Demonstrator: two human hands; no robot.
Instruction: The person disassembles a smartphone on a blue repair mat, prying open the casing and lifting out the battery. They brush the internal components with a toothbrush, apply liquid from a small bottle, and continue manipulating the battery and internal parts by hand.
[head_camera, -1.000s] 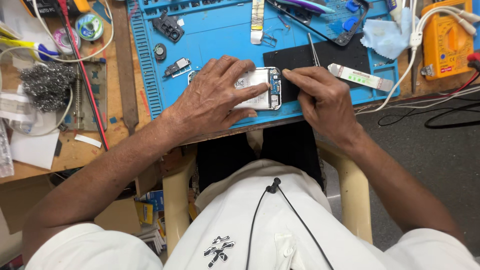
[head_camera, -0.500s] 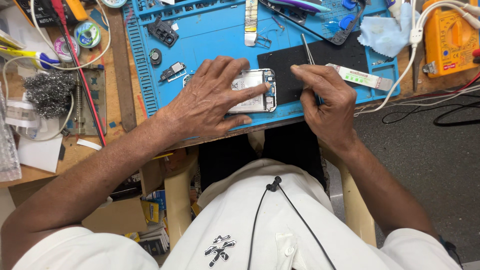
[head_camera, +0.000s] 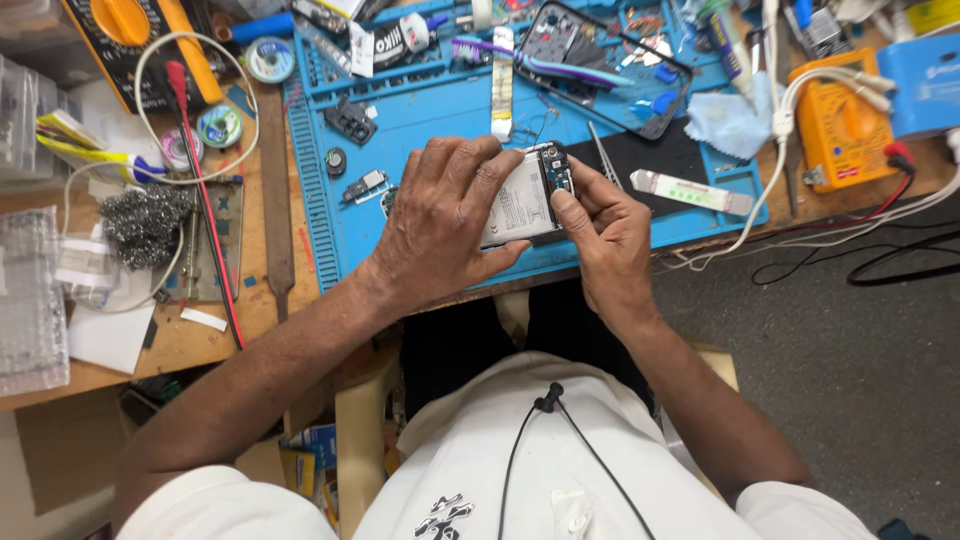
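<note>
A small opened phone with its white battery and dark circuit board showing (head_camera: 528, 195) is held down on the bright blue rubber work mat (head_camera: 420, 240), near the mat's front edge. The left hand (head_camera: 440, 225) is laid flat over the phone's left part, fingers spread and pressing down, so that part is hidden. The right hand (head_camera: 600, 225) is at 3 o'clock from the phone. Its thumb is pushed against the top right corner, where the dark board sits, and the other fingers are curled in. Whether something tiny is pinched there cannot be told.

The step in hand looks like work on the small parts at the phone's top end, while the body is kept from sliding. For the next move, a steady left hand and a gentle, careful touch by the right fingertips seem to be needed, because the parts look little and easy to bend.

Thin metal tweezers (head_camera: 601, 152) lie at 1 o'clock from the phone. A dark phone frame with a purple toothbrush on it (head_camera: 600, 70) is seen at 12 o'clock. An orange meter with wires (head_camera: 838, 125) is placed at 2 o'clock, well apart.
</note>
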